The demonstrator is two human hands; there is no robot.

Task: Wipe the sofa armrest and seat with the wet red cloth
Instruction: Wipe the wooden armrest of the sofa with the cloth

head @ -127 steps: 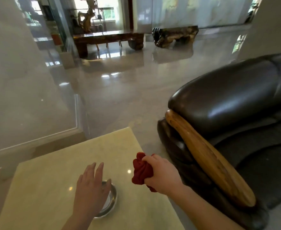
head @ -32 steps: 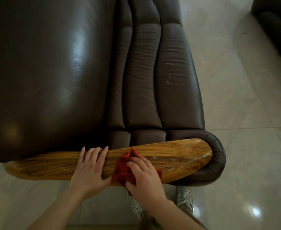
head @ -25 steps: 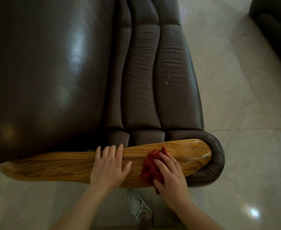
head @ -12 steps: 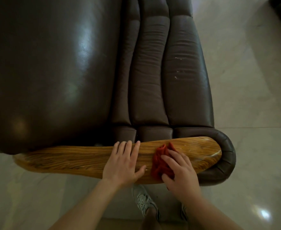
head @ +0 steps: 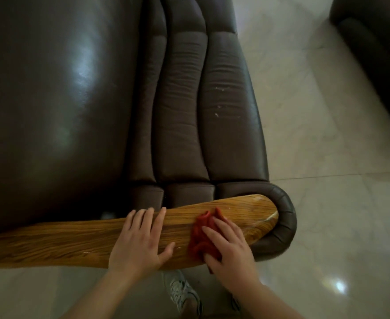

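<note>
The dark brown leather sofa (head: 51, 100) fills the upper left, with its ribbed seat (head: 230, 111) running away from me. A long polished wooden armrest (head: 58, 242) lies across the bottom of the view. My right hand (head: 230, 249) presses the bunched red cloth (head: 200, 233) onto the right part of the armrest, fingers over it. My left hand (head: 138, 238) lies flat on the wood just left of the cloth, fingers spread, holding nothing.
Pale glossy marble floor (head: 327, 157) surrounds the sofa on the right and below. Another dark sofa (head: 373, 42) stands at the top right corner. My grey shoe (head: 182, 293) is on the floor beneath the armrest. Small white flecks (head: 219, 102) mark the seat.
Five seconds ago I held the cloth at a small table. Over the last second my right hand slid the cloth rightward along the armrest, and my left hand followed to the right.
</note>
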